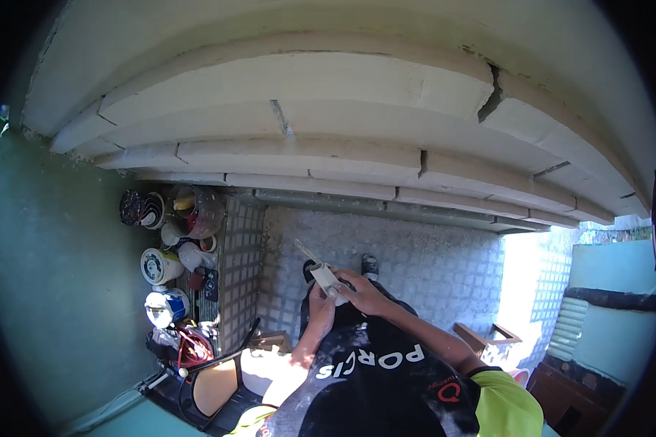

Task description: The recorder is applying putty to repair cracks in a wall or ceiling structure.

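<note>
In front of my body I hold a pale tool [324,275] with a thin stick-like end pointing away to the upper left and a broad, flat, block-like part nearer me. Its exact kind is too small to tell. My left hand [322,309] is closed around its near end from the left. From the right, my right hand [363,291] grips the same end, its fingers bent over it close to the left thumb. Both hands hide part of the near end. Below them are my dark apron and my shoes on the floor.
Long pale ledges [306,156] with cracks and gaps run across the wall ahead. Buckets [159,266], containers and a red cable [194,348] crowd the left side. A chair [215,386] stands at lower left, a wooden frame [488,336] at right. Sunlight falls on the tiled floor at right.
</note>
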A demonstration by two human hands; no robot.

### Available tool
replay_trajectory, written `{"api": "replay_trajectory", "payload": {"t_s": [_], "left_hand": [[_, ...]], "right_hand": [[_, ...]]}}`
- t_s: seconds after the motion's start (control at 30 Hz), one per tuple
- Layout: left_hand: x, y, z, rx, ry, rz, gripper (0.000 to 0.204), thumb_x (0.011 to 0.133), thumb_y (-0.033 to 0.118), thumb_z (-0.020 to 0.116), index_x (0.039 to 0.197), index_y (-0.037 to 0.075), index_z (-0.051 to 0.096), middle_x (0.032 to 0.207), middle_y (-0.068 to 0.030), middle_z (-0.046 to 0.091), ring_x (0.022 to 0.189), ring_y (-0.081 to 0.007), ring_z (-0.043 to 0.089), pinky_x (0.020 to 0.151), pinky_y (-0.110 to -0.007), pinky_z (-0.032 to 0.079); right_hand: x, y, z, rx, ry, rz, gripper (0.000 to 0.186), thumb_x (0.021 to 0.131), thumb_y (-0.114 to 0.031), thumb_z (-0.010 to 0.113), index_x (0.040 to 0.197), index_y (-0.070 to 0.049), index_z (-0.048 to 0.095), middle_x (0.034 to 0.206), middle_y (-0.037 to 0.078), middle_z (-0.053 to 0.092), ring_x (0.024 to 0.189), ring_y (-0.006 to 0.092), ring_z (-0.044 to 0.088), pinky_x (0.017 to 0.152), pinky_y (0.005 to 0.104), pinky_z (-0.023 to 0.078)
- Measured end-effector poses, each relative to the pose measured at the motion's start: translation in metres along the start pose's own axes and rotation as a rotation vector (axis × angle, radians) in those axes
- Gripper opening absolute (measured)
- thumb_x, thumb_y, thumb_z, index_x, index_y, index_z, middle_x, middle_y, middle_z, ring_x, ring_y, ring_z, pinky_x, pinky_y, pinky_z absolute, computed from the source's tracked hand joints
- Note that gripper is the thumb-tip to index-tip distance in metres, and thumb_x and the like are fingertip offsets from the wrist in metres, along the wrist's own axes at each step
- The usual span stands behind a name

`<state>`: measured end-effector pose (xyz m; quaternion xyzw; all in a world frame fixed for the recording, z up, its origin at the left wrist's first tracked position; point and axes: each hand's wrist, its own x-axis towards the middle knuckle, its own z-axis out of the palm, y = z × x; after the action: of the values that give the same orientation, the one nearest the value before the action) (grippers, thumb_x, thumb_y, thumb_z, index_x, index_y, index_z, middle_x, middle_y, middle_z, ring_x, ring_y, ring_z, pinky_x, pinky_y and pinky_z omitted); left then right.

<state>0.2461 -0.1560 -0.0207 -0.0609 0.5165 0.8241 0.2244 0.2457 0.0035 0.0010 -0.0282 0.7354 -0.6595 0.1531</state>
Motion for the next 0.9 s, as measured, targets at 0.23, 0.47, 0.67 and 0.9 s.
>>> {"api": "replay_trajectory", "payload": {"t_s": [0.23, 0.47, 0.67, 0.9], "left_hand": [[0.025, 0.011, -0.047, 0.258, 0.111, 0.052, 0.029, 0.101, 0.023, 0.059, 0.12, 0.001, 0.063, 0.117, -0.0065, 0.057, 0.113, -0.0159, 0.056, 0.098, -0.031, 0.043], [0.036, 0.075, -0.104, 0.275, 0.153, -0.054, 0.012, 0.089, -0.005, 0.068, 0.099, 0.0, 0.069, 0.104, -0.0048, 0.057, 0.091, -0.0107, 0.062, 0.079, -0.021, 0.049], [0.035, 0.082, -0.165, 0.261, 0.144, 0.076, 0.006, 0.084, -0.007, 0.072, 0.082, -0.002, 0.07, 0.107, -0.0074, 0.061, 0.095, -0.0129, 0.062, 0.082, -0.025, 0.048], [0.042, 0.08, -0.182, 0.307, 0.233, 0.101, 0.009, 0.082, -0.006, 0.076, 0.079, -0.002, 0.068, 0.106, -0.0092, 0.062, 0.101, -0.0157, 0.062, 0.084, -0.026, 0.048]], "right_hand": [[0.009, -0.009, 0.037, -0.122, 0.238, -0.006, 0.034, 0.104, -0.02, 0.044, 0.127, 0.002, 0.056, 0.129, 0.02, 0.054, 0.121, 0.0341, 0.055, 0.106, 0.0392, 0.041], [0.032, -0.016, 0.021, 0.476, 0.765, 0.203, 0.03, 0.106, -0.03, 0.043, 0.103, -0.005, 0.059, 0.088, 0.008, 0.064, 0.073, 0.0149, 0.061, 0.062, 0.0315, 0.048], [0.06, -0.044, -0.012, 0.055, 0.698, 0.28, 0.03, 0.103, -0.031, 0.05, 0.112, -0.003, 0.055, 0.08, 0.007, 0.062, 0.062, 0.0131, 0.058, 0.054, 0.0286, 0.045], [0.125, -0.008, 0.004, 0.154, 0.562, 0.28, 0.024, 0.098, -0.019, 0.058, 0.113, 0.0, 0.055, 0.071, 0.008, 0.063, 0.056, 0.0138, 0.061, 0.048, 0.0301, 0.048]]}}
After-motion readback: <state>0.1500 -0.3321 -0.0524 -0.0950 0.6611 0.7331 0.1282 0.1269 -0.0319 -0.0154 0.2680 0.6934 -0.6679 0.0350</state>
